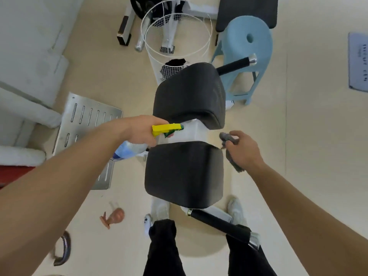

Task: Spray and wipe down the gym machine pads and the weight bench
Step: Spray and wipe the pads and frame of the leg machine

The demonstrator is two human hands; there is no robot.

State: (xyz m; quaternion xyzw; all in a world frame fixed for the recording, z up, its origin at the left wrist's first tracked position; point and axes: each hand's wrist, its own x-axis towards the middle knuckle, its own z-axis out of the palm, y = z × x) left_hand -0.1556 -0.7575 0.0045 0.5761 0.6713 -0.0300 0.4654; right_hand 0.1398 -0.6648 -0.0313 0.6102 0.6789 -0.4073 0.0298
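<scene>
Two black machine pads stand in front of me: a near pad (184,174) and a far pad (189,96), joined by a white frame (191,132). My left hand (141,130) grips a spray bottle (129,150) with a yellow trigger head (166,128); the nozzle points right, over the gap between the pads. To the right of that gap, my right hand (244,151) holds a crumpled grey cloth (229,137), level with the near pad's far right corner and not touching the pad.
A white mesh basket (177,44) and a light blue stool (249,50) stand behind the far pad. Black handle bars (221,223) jut out near my legs and by the stool (235,65). A perforated metal plate (87,124) lies at the left.
</scene>
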